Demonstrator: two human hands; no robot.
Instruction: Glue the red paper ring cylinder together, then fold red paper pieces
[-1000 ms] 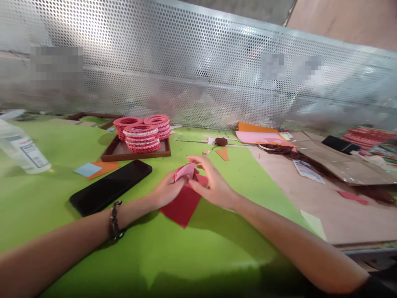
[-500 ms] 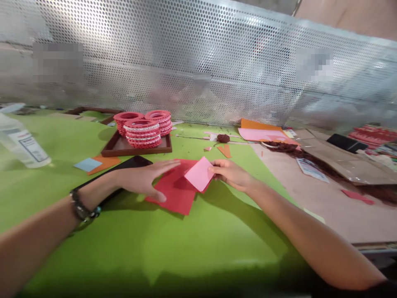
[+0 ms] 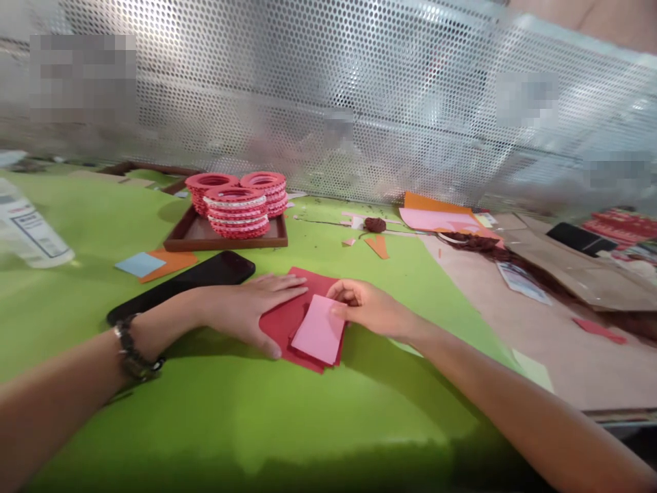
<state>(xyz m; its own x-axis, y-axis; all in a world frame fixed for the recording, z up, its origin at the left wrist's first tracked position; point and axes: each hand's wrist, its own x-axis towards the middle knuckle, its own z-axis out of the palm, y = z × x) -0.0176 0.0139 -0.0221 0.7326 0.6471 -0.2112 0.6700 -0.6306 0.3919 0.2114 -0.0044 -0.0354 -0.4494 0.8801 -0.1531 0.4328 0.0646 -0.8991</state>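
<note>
Our left hand (image 3: 246,308) spread over red paper (image 3: 285,320) on the green table (image 3: 215,418); our right hand (image 3: 367,309) pinches pink paper (image 3: 317,337) over it; best we press lightly, lining up edges

Head camera looks forward (and down) across the table (image 3: 236,418).

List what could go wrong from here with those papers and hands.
The right hand grips the pink paper near one corner, with red edges peeking out beneath, so the layers might slide out of line.
The left hand lies at the larger red paper, which could shift or crease if pushed.
The left forearm overlaps the black phone in view and might nudge it.
</note>
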